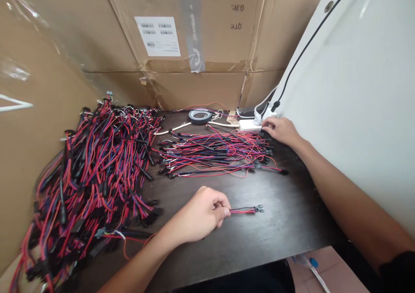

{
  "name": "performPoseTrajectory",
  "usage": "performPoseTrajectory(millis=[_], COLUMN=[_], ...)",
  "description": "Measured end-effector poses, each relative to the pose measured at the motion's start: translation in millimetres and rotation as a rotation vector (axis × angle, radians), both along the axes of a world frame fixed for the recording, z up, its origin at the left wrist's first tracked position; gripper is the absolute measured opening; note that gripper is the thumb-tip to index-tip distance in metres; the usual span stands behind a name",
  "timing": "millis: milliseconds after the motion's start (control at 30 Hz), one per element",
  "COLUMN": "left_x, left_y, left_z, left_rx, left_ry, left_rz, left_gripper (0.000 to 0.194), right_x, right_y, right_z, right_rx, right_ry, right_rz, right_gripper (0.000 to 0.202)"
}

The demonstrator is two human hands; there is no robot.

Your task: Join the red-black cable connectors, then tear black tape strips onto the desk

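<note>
My left hand [207,213] is closed on a wire harness [243,210] over the front middle of the dark table. Red and black wires run rightward out of its fingers and end in a black connector [258,208]. At the back right, my right hand [279,130] is at the right end of the white power strip [249,125], fingers bent together; what they hold, if anything, is too small to make out. A row of wire harnesses [214,152] lies between the hands and the strip. To the left rises a large heap of similar harnesses [103,167].
Behind the table [275,223] stands a large cardboard box [214,37]. A roll of black tape [200,117] lies near the back edge. A black cable [311,40] comes down to a plug at the strip, beside the white panel [363,94] on the right.
</note>
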State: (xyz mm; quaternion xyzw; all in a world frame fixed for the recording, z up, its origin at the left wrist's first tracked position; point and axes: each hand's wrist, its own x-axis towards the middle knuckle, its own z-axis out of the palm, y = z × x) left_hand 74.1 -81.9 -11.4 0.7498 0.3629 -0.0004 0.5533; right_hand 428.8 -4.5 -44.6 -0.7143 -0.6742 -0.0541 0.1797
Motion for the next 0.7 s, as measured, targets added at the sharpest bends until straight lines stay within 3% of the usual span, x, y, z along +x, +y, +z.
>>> performPoseTrajectory(millis=[200, 700], left_x=[-0.3, 0.4], left_y=[-0.2, -0.6], left_z=[-1.6, 2.7], left_rx=[0.001, -0.008], left_ry=[0.003, 0.001], left_rz=[-0.003, 0.0], left_gripper=[0.02, 0.02], right_x=[0.0, 1.1], right_y=[0.8, -1.2], right_z=[1.3, -0.1], right_rx=[-0.014, 0.02], right_ry=[0.041, -0.006], right_rz=[0.007, -0.026], right_gripper=[0.004, 0.017])
